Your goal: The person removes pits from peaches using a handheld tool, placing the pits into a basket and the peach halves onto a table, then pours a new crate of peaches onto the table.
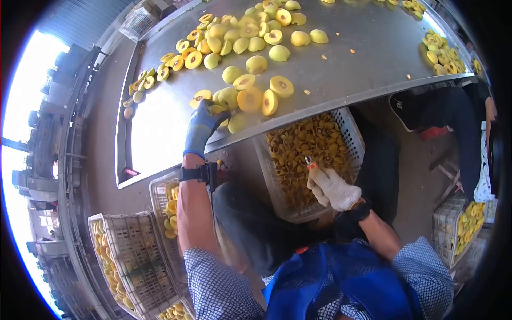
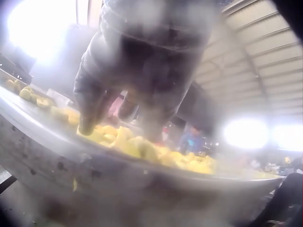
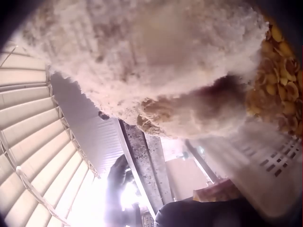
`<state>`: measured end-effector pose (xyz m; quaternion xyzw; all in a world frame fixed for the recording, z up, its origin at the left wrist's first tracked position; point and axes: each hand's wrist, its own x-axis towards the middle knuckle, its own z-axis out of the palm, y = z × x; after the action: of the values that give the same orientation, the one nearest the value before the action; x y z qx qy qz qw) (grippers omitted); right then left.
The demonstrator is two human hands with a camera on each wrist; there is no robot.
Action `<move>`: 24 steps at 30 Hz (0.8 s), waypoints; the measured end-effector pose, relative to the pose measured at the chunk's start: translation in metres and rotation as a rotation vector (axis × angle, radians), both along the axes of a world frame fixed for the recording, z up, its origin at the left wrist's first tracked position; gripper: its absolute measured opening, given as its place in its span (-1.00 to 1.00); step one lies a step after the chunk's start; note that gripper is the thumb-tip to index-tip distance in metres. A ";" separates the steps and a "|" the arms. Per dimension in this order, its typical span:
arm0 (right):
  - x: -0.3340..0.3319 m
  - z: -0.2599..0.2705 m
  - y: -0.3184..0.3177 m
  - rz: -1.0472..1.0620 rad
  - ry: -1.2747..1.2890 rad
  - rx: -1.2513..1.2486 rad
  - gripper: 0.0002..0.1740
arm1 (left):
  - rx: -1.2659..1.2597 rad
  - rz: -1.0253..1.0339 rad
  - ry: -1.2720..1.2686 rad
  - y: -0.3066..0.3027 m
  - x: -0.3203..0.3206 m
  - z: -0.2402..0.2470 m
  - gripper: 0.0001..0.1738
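At the near edge of the metal table (image 1: 341,69), my left hand (image 1: 201,128) in a blue-grey glove grips a yellow peach half (image 1: 216,109). Its fingers reach down over the fruit in the left wrist view, where the thumb tip meets the yellow pieces. More peach halves (image 1: 249,99) lie right beside it, some with brown pit hollows facing up. My right hand (image 1: 333,188), in a cream knit glove, holds a small tool (image 1: 309,161) with a shiny metal tip and an orange-red part. That hand is above a crate (image 1: 356,140) filled with brownish-yellow scraps (image 1: 298,141).
A large heap of peach halves (image 1: 240,32) spreads across the far table, with another pile (image 1: 444,53) at the right. Stacked crates (image 1: 141,261) of yellow fruit stand at my left. Another person's leg (image 1: 442,117) and a fruit crate (image 1: 450,229) are at the right.
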<state>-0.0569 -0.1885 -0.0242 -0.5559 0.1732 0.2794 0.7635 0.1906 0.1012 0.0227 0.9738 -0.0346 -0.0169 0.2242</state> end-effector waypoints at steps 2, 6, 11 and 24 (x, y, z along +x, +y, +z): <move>-0.004 -0.003 -0.004 -0.023 -0.003 -0.008 -0.49 | -0.087 -0.002 0.070 0.000 0.005 -0.009 -0.36; 0.005 0.018 0.010 -0.056 -0.120 0.058 -0.58 | -0.297 0.039 -0.104 -0.006 -0.029 -0.010 -0.48; 0.039 0.053 0.054 0.041 -0.609 -0.237 -0.61 | -0.952 0.103 -0.221 -0.038 -0.103 0.002 -0.55; 0.034 0.055 0.066 0.063 -0.629 -0.624 -0.50 | -0.834 -0.006 -0.408 -0.080 -0.157 -0.025 -0.68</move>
<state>-0.0225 -0.1224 0.0307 -0.8228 -0.0085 0.0540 0.5657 0.0334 0.0216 -0.0024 0.7838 -0.0849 0.1899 0.5852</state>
